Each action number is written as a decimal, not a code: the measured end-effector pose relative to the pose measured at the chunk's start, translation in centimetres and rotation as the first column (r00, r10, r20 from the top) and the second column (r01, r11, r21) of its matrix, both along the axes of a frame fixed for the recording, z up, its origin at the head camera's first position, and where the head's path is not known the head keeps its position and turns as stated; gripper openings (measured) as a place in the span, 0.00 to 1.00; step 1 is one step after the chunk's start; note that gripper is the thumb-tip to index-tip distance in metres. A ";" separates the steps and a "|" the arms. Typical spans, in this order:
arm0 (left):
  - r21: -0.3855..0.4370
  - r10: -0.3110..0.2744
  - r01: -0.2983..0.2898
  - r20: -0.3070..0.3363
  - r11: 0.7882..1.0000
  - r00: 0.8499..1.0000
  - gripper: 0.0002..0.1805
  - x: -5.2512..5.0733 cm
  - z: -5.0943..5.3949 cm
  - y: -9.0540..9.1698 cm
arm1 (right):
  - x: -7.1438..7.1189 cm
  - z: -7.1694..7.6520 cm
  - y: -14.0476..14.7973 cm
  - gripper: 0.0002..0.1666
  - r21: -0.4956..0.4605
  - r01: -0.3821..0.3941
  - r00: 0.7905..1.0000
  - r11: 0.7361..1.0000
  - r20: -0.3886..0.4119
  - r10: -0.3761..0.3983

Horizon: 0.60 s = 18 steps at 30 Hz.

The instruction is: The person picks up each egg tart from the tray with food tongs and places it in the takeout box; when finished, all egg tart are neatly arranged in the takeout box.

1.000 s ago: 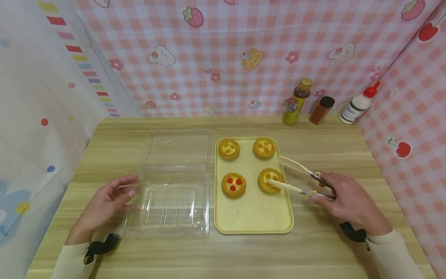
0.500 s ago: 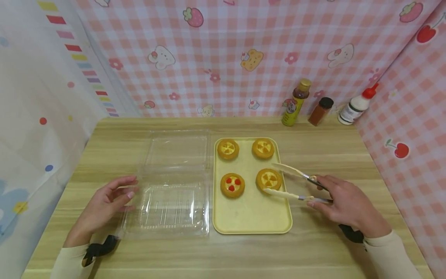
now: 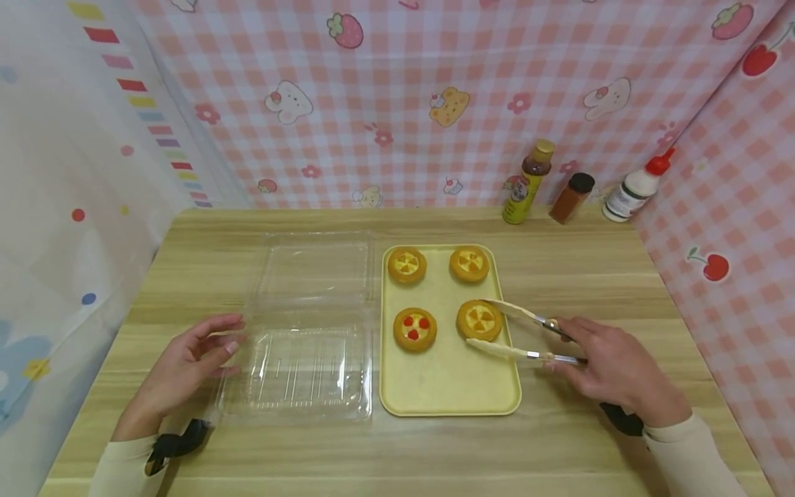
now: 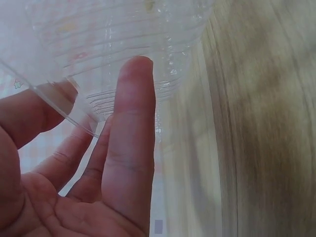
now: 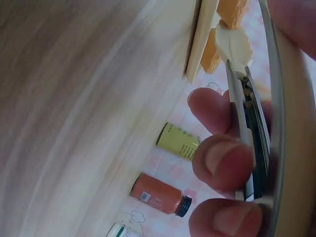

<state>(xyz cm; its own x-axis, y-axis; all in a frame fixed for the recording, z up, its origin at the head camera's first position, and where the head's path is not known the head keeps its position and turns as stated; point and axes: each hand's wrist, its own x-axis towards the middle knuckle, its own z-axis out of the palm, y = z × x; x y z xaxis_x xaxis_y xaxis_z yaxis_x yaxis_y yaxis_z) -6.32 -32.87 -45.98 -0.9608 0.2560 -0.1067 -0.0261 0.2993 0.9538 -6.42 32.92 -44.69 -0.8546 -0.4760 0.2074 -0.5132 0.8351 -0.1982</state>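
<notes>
Tongs [image 3: 553,357] with cream tips are held in the right hand [image 3: 621,366]. Their two tips lie on either side of the lower right tart [image 3: 479,320] on the yellow tray [image 3: 450,400]. In the right wrist view, fingers [image 5: 222,160] curl round the metal arms of the tongs [image 5: 237,98]. Beside the left edge of a clear plastic container [image 3: 298,366], the left hand [image 3: 186,362] has its fingers loosely extended. The left wrist view shows that hand [image 4: 123,148] at the rim of the container [image 4: 133,44]; whether it touches is unclear.
Two plain-topped tarts [image 3: 406,266] [image 3: 469,264] and one tart with red pieces [image 3: 415,330] sit on the tray. The container's lid [image 3: 317,266] lies folded back. A yellow bottle [image 3: 524,186], a brown jar [image 3: 571,199] and a red-capped bottle [image 3: 633,190] stand behind.
The tongs have shifted back towards the person and their tips have come closer together, now around the lower right tart rather than over it. The left hand has hardly moved.
</notes>
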 end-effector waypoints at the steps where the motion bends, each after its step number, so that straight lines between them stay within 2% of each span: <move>1: 0.002 0.001 -0.001 0.002 1.000 1.000 0.28 0.0 0.0 0.0 | 0.0 0.0 0.0 0.40 0.003 0.002 1.000 1.000 -0.005 -0.002; 13: 0.035 -0.007 0.006 0.006 0.999 1.000 0.28 0.1 0.0 -0.1 | -0.5 0.3 0.0 0.37 -0.012 -0.015 0.998 1.000 -0.056 0.015; 18: 0.037 -0.006 0.005 0.006 0.999 1.000 0.28 0.2 -0.1 -0.2 | -0.9 1.0 -0.6 0.36 -0.014 -0.022 0.998 1.000 -0.056 0.021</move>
